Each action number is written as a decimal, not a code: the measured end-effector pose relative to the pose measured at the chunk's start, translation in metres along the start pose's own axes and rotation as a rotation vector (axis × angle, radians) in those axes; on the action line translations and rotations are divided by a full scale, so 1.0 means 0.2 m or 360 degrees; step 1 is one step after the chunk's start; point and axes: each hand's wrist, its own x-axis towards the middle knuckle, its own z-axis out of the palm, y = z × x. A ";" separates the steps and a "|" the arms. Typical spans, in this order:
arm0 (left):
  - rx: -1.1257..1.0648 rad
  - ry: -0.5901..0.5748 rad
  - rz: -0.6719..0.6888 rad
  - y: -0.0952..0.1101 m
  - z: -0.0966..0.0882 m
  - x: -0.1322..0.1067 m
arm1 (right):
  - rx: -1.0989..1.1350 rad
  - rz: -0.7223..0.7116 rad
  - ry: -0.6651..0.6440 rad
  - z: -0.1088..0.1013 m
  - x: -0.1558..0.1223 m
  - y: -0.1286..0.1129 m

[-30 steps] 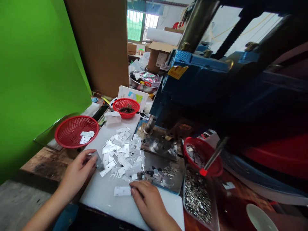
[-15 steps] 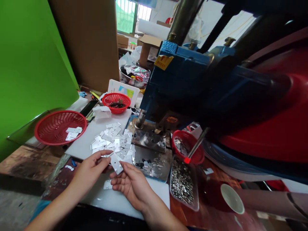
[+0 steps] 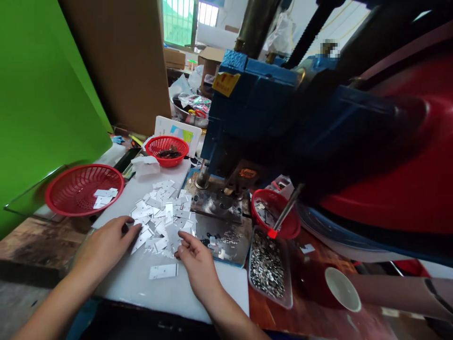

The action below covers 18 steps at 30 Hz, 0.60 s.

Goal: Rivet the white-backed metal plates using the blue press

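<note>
A heap of small white metal plates lies on a white board in front of a blue press. My left hand rests flat on the board, open, fingertips at the heap's left edge. My right hand is at the heap's near edge, its bent fingers pinching one greyish plate. A single plate lies apart on the board between my hands. The press's steel die plate sits just behind the heap.
A large red basket at left holds a few plates. A small red basket stands behind, another right of the die beside a red-tipped lever. A clear tray of rivets and a white cup sit right. A green panel walls the left.
My hands had lifted one plate together above the board's near edge. Now they are lowered and apart: the left back at the heap's left edge, the right at its near edge.
</note>
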 end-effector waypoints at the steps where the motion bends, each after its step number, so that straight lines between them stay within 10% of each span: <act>1: 0.0049 -0.0026 -0.0026 0.02 0.00 0.01 | -0.0025 -0.0001 0.0008 0.00 0.00 0.01; 13: -0.0300 -0.0087 0.0052 0.06 0.03 0.03 | 0.0034 -0.0037 0.0065 -0.05 0.01 0.03; 18: -0.1514 -0.0051 -0.0302 0.11 0.00 0.02 | 0.0112 -0.0019 0.0078 -0.06 0.03 0.03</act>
